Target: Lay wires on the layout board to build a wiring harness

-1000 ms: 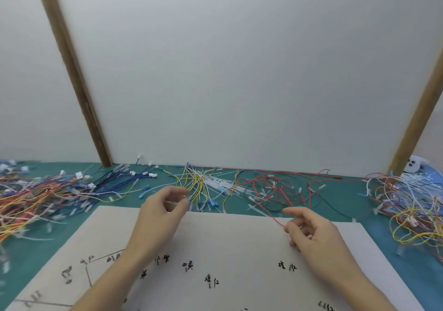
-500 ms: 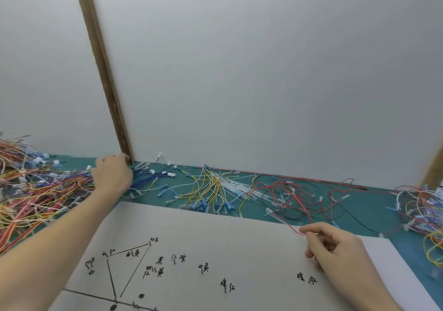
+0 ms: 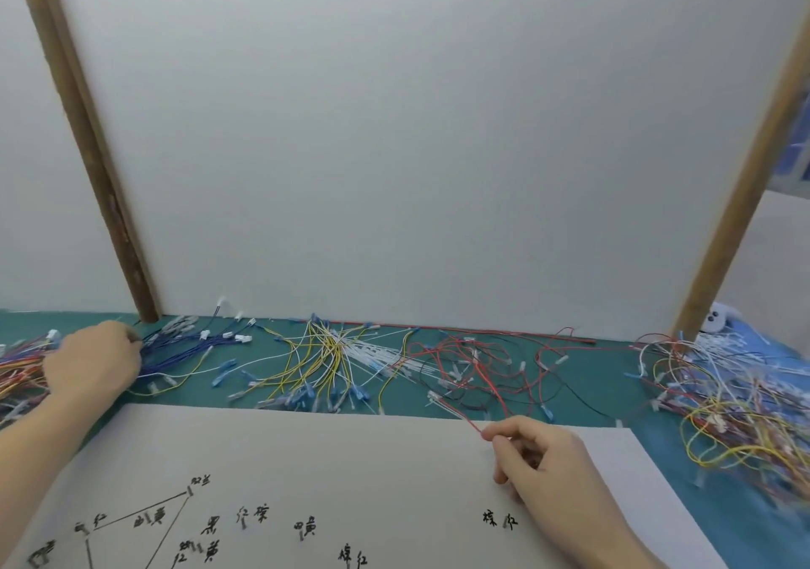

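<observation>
wires of many colours lie in bunches along the green mat (image 3: 613, 397) across the middle of the frame, above the layout board (image 3: 350, 459) filling the lower part. right hand (image 3: 543, 463), lower right, pinches a red wire (image 3: 464, 410) at the board's upper edge. left hand (image 3: 94, 360), middle left, rests on the blue wires (image 3: 175, 351); whether it grips any i cannot tell.

even, soft, bright light with no glare; the white panel (image 3: 438, 130) reads flat grey-white. shadows are faint (only a weak one under the right hand (image 3: 548, 463)). wide-angle bending tilts the wooden posts (image 3: 87, 143). the wire heap (image 3: 736, 402) at far right smears with motion blur; the centre stays fairly sharp.
</observation>
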A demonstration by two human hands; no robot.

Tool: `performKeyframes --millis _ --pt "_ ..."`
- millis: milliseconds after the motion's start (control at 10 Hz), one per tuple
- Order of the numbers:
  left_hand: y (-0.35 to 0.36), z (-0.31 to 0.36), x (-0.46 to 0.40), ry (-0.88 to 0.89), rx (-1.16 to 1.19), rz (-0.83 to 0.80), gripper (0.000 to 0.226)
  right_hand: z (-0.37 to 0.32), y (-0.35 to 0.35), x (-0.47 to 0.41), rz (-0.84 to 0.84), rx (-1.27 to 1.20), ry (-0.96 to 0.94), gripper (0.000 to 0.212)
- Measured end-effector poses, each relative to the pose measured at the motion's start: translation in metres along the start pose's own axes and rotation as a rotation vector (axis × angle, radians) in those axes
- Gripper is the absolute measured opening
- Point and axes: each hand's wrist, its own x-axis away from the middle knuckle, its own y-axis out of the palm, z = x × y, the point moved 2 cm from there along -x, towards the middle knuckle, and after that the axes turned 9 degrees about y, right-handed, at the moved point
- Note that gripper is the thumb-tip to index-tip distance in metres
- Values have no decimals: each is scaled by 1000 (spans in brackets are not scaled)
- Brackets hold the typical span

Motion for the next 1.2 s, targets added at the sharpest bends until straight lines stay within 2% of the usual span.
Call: performKeyframes --millis 200,500,600,800,900,1000,1100,1200 --pt "15 -11 -13 54 80 219 17 1 0 0 4 2 10 24" --pt "44 -42 -38 -15 287 346 17 1 1 0 -1 -1 9 24" --pt "41 -40 -44 -30 316 353 20 1 1 -1 0 3 14 24" --pt "21 -18 -27 -29 201 70 12 3 0 -1 3 -22 1 26" --pt "-8 13 3 17 153 106 13 1 -1 0 -8 -76 -25 30" --pt "-41 60 52 188 101 190 9 -15 -10 5 12 -245 -48 34" --pt "-54 107 115 391 353 68 12 -46 -37 15 150 -410 -176 27" --pt "-39 138 162 559 631 -28 20 -91 -76 38 231 -485 -412 23"
